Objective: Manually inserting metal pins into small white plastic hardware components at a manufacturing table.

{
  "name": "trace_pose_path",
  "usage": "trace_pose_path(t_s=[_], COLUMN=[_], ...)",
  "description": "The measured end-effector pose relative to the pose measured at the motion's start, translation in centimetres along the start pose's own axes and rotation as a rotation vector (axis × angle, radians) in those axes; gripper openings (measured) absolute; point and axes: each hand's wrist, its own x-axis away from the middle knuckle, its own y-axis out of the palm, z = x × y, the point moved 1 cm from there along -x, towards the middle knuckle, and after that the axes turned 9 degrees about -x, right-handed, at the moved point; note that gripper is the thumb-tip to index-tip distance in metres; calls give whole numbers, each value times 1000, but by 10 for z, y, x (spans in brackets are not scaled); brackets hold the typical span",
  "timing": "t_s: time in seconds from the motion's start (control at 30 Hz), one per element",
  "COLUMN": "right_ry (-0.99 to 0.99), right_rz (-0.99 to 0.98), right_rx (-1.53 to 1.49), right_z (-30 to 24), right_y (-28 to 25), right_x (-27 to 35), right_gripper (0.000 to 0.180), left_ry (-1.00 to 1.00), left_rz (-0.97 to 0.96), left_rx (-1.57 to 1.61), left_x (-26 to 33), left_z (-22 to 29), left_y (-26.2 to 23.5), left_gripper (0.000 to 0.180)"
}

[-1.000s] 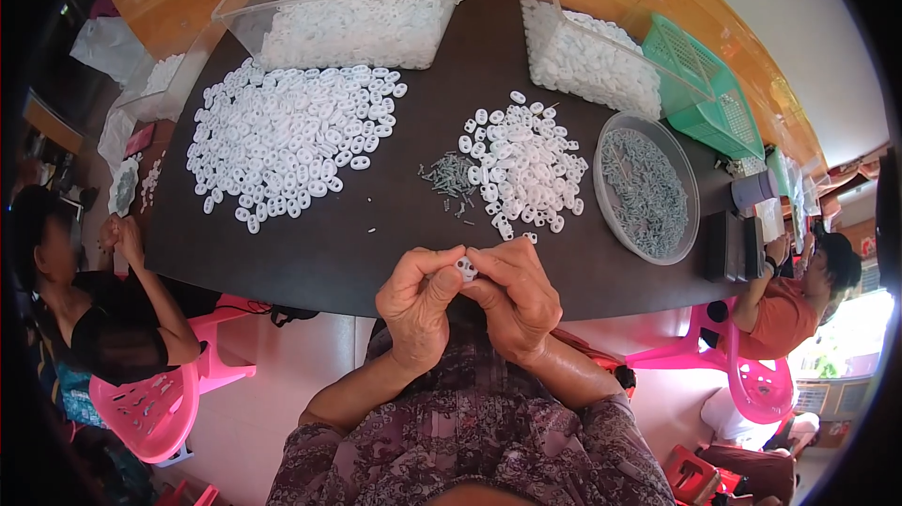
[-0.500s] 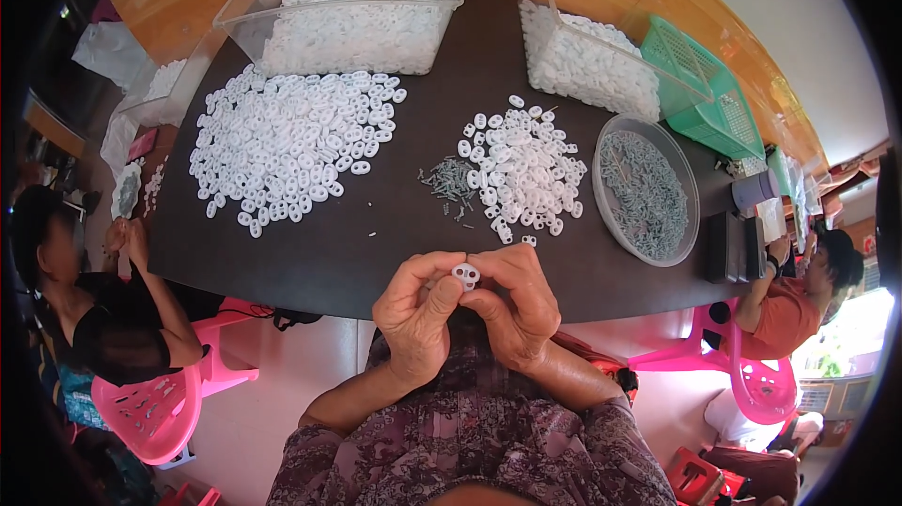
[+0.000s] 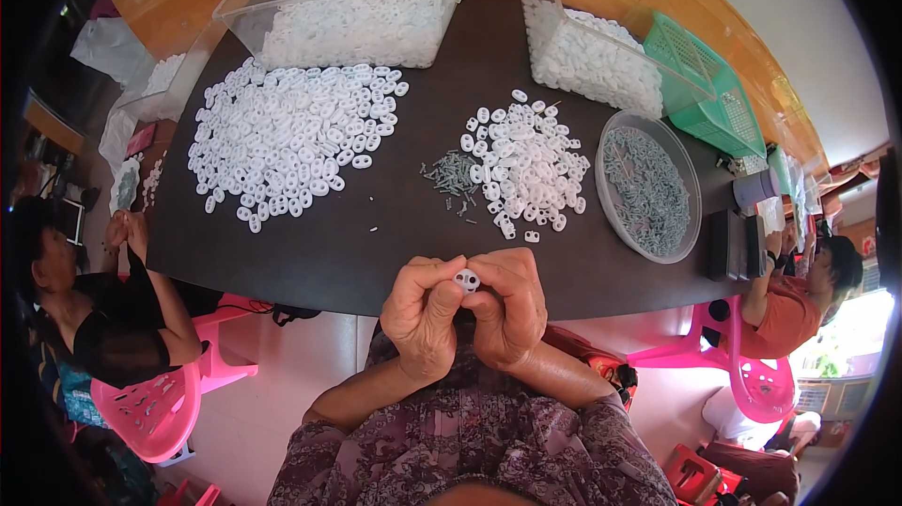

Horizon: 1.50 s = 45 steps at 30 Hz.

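Observation:
Between the fingertips of both hands, near the table's front edge, is a small white oval two-hole plastic cord lock (image 3: pixel 467 277). My left hand (image 3: pixel 423 323) pinches it from the left with thumb and forefinger. From the other side, the thumb and fingers of my right hand (image 3: pixel 510 307) close on it as well. Fingers cover most of its lower part. Beyond my hands lie a small heap of grey springs (image 3: pixel 453 175) and a pile of smaller white plastic parts (image 3: pixel 536 163). A larger pile of white two-hole oval pieces (image 3: pixel 287 135) spreads out at the left.
A round clear tub (image 3: pixel 696 215) of grey springs stands at the right. Two clear bins, one on the left (image 3: pixel 246 31) and one on the right (image 3: pixel 691 93), hold white parts at the back, beside a green basket (image 3: pixel 728 121). Co-workers sit at both sides.
Both hands have shifted slightly, and the right fingers have drawn in closer around the cord lock. It stays pinched between them.

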Motion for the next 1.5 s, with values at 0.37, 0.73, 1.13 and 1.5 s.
trace_pose_path(t_s=[0.37,0.73,1.13,1.5], right_ry=[-47,-4,-59,-388], right_rz=[9,-22,244,-182], right_rx=[-56,-21,603,563], right_z=[3,4,106,89], right_y=[4,-14,-157,-102], right_x=[4,-14,-199,-133], right_gripper=[25,27,14,17], left_ry=[94,34,-280,467], left_rz=[49,-50,-144,-420], left_rx=[-123,-187,-261,-1060], left_x=[3,-6,-40,-49], left_z=[-1,8,-6,-24], left_y=[0,6,-10,22], left_gripper=[23,20,21,28])
